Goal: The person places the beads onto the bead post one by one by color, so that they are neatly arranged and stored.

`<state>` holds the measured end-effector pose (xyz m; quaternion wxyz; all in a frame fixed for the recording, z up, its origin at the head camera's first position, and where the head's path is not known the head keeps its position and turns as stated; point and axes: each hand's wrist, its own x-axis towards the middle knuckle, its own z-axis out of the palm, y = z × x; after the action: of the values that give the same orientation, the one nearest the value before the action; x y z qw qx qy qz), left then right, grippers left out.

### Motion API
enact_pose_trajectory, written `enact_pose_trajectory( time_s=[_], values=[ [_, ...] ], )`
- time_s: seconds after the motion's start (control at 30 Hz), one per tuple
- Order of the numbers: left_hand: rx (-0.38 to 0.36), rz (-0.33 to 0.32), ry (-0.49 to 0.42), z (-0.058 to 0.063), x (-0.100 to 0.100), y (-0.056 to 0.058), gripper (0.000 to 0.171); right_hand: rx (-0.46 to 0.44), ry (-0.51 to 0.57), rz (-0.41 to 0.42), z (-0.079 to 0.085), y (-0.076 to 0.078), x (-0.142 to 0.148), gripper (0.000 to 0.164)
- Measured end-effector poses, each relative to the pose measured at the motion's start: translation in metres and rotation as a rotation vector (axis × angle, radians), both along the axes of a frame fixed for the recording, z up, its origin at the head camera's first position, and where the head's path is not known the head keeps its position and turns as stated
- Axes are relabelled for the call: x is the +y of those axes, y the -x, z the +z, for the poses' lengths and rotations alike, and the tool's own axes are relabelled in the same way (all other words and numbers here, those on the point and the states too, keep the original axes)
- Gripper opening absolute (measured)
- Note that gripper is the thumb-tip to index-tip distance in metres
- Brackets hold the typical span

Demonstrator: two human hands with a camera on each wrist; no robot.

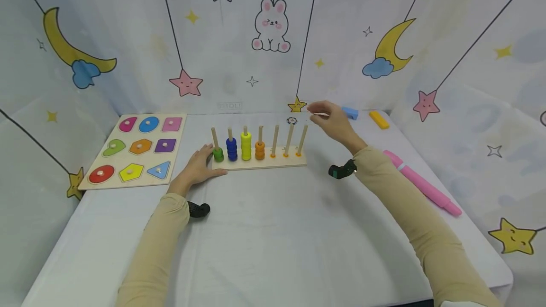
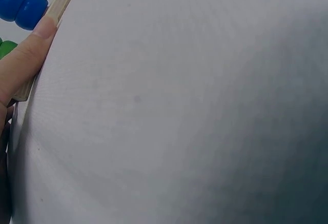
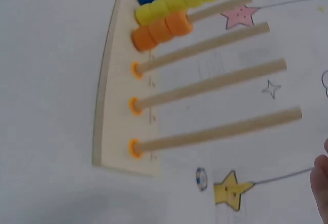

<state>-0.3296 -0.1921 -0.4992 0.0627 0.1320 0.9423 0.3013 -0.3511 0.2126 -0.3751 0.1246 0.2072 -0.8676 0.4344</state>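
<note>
A wooden counting rack with a row of upright pegs stands mid-table. Its left pegs carry green beads, dark blue beads, yellow beads and orange beads; the three right pegs are bare. My left hand holds the rack's left end, its thumb along the front edge and its fingers at the end. Raised beyond the rack's right end is my right hand, fingers loosely bent, with no object visible in it. Only its fingertips show in the right wrist view.
A wooden shape puzzle board lies at the left. Behind the right hand lies a blue block, with a yellow block farther right. A pink stick-like toy lies along the right side. A printed cloth backdrop rises behind the table.
</note>
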Motion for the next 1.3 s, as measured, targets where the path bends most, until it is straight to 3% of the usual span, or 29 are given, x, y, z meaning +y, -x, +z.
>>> enact_pose_trajectory(
  time_s=[0.13,0.3,0.57,0.8,1.07,1.3],
  values=[
    [-0.004,0.0,0.006,-0.002,0.0,0.002,0.102,-0.075,-0.028,-0.059,-0.007,-0.007,0.038,0.031],
    [0.0,-0.007,0.009,-0.004,0.0,0.002,0.102,-0.152,-0.07,-0.091,-0.026,-0.016,0.075,0.033],
    [0.012,-0.014,-0.002,-0.003,0.001,0.0,0.098,-0.265,-0.154,-0.074,-0.064,-0.04,0.117,0.033],
    [0.015,-0.005,0.009,-0.002,-0.001,-0.001,0.099,-0.413,-0.177,-0.039,-0.085,-0.057,0.134,0.037],
    [0.001,-0.004,0.008,0.001,0.0,-0.001,0.1,-0.387,-0.192,-0.043,-0.099,-0.067,0.148,0.042],
    [0.007,-0.01,0.028,-0.002,0.0,0.002,0.101,-0.352,-0.236,-0.106,-0.106,-0.074,0.157,0.042]
  ],
)
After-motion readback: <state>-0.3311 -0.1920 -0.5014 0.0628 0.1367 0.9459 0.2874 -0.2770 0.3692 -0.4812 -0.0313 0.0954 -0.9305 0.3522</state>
